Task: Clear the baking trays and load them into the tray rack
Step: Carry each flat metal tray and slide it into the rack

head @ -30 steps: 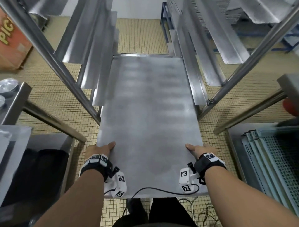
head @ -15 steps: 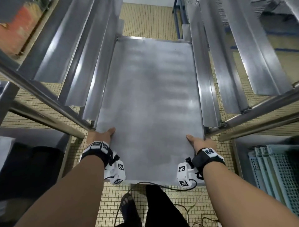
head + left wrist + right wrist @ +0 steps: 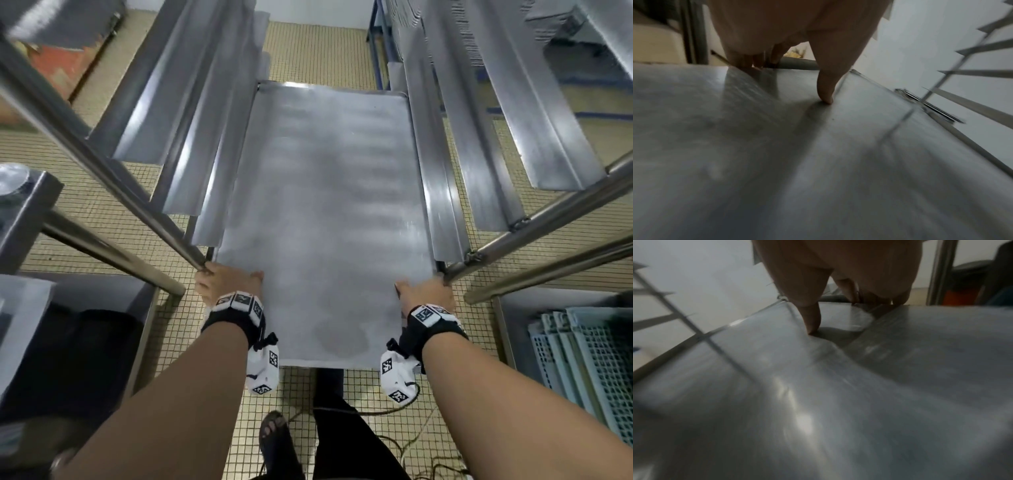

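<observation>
A large bare metal baking tray [image 3: 325,212] lies flat between the side rails of the steel tray rack [image 3: 442,192], most of its length inside. My left hand [image 3: 226,284] grips its left edge near the rack's front post, thumb on top [image 3: 824,91], fingers curled under the rim. My right hand [image 3: 424,294] grips the right edge the same way, thumb pressing the top surface [image 3: 813,321]. The tray's near end [image 3: 322,356] still sticks out toward me. Both wrist views show blurred tray metal.
Angled rails [image 3: 191,113] line both rack sides above the tray. A steel table frame [image 3: 30,212] and a dark bin [image 3: 68,356] stand at left. Pale blue perforated crates [image 3: 589,363] sit in a tub at right. My sandalled foot [image 3: 274,442] and cables lie on the tiled floor.
The tray has slid deeper into the rack along its rails. Both hands moved forward with it and now sit level with the rack's front posts.
</observation>
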Tool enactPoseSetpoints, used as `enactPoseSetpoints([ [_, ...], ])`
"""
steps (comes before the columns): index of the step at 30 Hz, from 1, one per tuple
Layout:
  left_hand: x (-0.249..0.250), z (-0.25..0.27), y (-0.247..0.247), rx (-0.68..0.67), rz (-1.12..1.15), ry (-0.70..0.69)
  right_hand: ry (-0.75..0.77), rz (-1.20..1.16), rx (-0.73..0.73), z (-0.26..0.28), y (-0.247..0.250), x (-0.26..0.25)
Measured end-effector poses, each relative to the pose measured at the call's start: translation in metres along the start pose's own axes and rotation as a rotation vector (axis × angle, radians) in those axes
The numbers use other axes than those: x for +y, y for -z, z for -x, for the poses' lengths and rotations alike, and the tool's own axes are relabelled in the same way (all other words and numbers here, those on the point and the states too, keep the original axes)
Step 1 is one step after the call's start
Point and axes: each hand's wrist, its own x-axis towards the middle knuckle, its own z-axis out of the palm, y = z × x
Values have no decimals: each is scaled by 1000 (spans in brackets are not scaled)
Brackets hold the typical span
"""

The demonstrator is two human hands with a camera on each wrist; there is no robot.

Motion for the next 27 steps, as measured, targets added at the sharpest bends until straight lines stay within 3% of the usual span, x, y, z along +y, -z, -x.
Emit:
enactPoseSetpoints([
  [5, -40, 7, -19, -71, -269, -550, 314, 315, -57, 35, -8, 24],
  [12, -95, 34, -16, -205, -404, -837, 573, 410, -158, 81, -9, 67],
  [16, -118, 48, -10, -260, -527, -927, 650, 396, -195, 102, -6, 87],
  [20, -119, 48, -14, -202, -622, -935, 731, 520, -215, 108, -6, 98],
  [27, -99, 40, -22, -191, -678, -891, 751, 609, -102, 92, -23, 89],
])
